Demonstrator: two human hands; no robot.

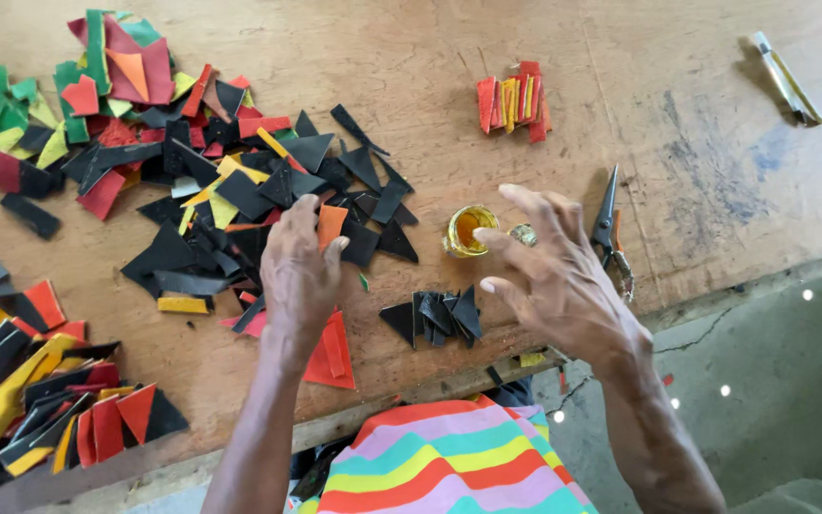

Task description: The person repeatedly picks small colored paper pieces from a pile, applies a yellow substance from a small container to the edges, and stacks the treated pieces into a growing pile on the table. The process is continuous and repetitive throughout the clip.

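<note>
My left hand reaches into a spread of black cut pieces and pinches a small orange piece between thumb and fingers. A red triangle lies under its wrist. My right hand hovers with fingers spread and holds nothing. It is just right of a small glass jar of yellow liquid and above a little heap of black triangles. A small round cap shows beside its fingers.
Scissors lie right of my right hand. A bundle of red and yellow strips sits farther back, and a thin metal tool at the far right. Coloured scraps pile at the back left and at the front left. The table edge runs near my striped shirt.
</note>
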